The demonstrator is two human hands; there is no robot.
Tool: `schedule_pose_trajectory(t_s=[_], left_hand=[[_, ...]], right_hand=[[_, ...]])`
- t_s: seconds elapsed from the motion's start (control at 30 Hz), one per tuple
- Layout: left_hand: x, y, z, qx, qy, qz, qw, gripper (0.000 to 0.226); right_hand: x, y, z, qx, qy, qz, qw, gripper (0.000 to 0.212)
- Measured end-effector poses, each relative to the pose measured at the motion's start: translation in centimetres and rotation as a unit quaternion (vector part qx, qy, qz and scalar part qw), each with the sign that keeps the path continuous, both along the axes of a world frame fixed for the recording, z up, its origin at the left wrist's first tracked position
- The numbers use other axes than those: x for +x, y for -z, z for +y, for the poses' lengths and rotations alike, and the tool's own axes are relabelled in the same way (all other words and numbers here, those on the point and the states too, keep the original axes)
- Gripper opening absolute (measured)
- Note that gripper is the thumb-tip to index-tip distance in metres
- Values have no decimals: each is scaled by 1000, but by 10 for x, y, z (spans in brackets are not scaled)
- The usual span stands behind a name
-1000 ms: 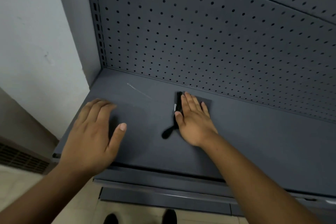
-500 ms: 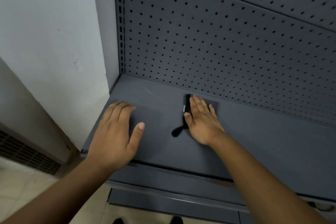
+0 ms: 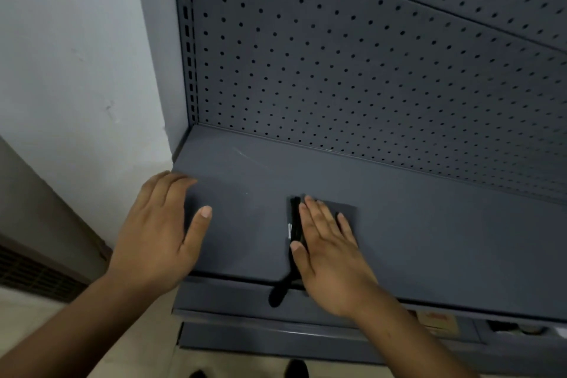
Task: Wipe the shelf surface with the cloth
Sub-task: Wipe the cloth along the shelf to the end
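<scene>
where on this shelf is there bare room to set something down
The widest bare stretch of the shelf runs rightward from the cloth under the right hand, bordered behind by the pegboard back. A narrower patch lies between the left hand and the cloth. The front left corner is crowded.

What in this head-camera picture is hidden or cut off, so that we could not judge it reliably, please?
Head view:
- Cloth: mostly covered by the right hand; its full outline is hidden.
- Shelf: its right end runs past the frame edge.
- Left hand: palm contact with the shelf is hidden by the hand itself.
- Label under the front edge: blurred, unreadable.
</scene>
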State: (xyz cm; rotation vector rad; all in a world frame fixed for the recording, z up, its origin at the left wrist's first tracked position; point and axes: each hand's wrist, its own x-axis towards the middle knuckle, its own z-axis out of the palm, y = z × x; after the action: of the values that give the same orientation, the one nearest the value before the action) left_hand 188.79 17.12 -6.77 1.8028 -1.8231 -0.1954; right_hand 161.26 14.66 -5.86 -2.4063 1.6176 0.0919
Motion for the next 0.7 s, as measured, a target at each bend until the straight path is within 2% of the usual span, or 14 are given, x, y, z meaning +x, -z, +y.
schedule_pose_trajectory(t_s=[0.13,0.37,0.7], left_hand=[[-3,5,-2,1,6,-21,1000,64],[-2,3,-1,6,-12,1,1000,66],[-4,-2,3,13,-22,8,1000,68]], right_hand=[[15,7,-43,-4,16,-10,1000,68],[39,11,-119,-11,37,14,999,68],[44,3,-113,-1,34,16,999,66]])
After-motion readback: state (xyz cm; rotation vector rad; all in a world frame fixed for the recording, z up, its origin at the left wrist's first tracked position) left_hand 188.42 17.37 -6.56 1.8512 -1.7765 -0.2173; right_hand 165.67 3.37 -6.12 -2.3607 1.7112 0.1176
